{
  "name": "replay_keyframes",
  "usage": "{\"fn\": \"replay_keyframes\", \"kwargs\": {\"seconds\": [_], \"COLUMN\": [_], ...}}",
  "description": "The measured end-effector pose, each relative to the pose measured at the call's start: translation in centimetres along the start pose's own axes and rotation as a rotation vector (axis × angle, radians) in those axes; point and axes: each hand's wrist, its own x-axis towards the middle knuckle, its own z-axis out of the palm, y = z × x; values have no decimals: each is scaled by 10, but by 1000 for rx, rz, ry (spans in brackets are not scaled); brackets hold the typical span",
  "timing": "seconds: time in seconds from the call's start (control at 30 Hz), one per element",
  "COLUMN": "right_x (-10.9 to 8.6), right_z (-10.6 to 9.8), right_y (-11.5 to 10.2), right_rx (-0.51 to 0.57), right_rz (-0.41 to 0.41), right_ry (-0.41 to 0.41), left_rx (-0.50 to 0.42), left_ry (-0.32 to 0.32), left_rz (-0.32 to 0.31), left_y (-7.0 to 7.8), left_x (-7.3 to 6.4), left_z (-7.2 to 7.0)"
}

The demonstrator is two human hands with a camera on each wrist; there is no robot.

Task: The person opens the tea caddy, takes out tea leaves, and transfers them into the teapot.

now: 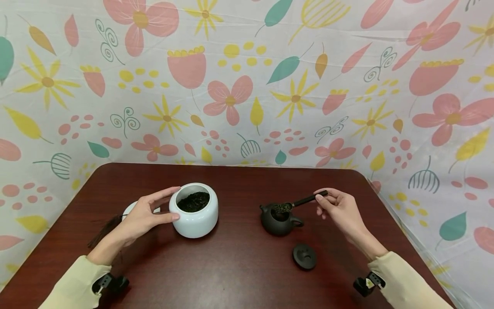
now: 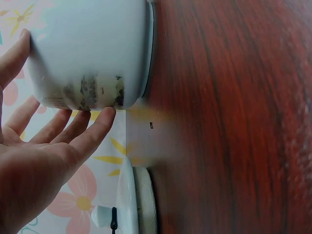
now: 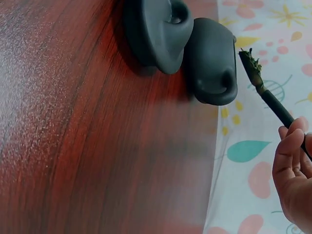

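On the left, a white ceramic jar (image 1: 198, 223) stands upright, with dark tea leaves (image 1: 193, 201) visible through its mouth. My left hand (image 1: 144, 216) holds the jar's side, thumb and fingers spread around the wall, as the left wrist view also shows. In my right hand (image 1: 341, 212) the dark handle of a tea scoop (image 1: 308, 200) is pinched between thumb and fingers. Green tea leaves (image 3: 251, 62) lie in the scoop's head, which is held over the opening of a small black teapot (image 1: 275, 226). In the right wrist view the scoop is just above the pot's rim.
The teapot's black lid (image 1: 304, 256) lies on the brown table (image 1: 231, 274) in front of the pot. Behind my left hand rests the jar's white lid (image 2: 127, 200), with a dark tassel (image 1: 106, 231) beside it. A flowered cloth (image 1: 231, 86) hangs behind the table.
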Motion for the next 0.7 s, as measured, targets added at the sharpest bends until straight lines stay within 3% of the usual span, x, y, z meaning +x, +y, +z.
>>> {"fn": "replay_keyframes", "kwargs": {"seconds": [0.43, 0.7], "right_x": [-1, -2], "right_z": [3, 7], "right_y": [-7, -12], "right_rx": [-123, -261], "right_rz": [-64, -130], "right_ry": [17, 28], "left_rx": [-9, -5], "left_ry": [1, 3], "left_rz": [-3, -5], "left_y": [0, 1], "left_x": [0, 0], "left_z": [0, 0]}}
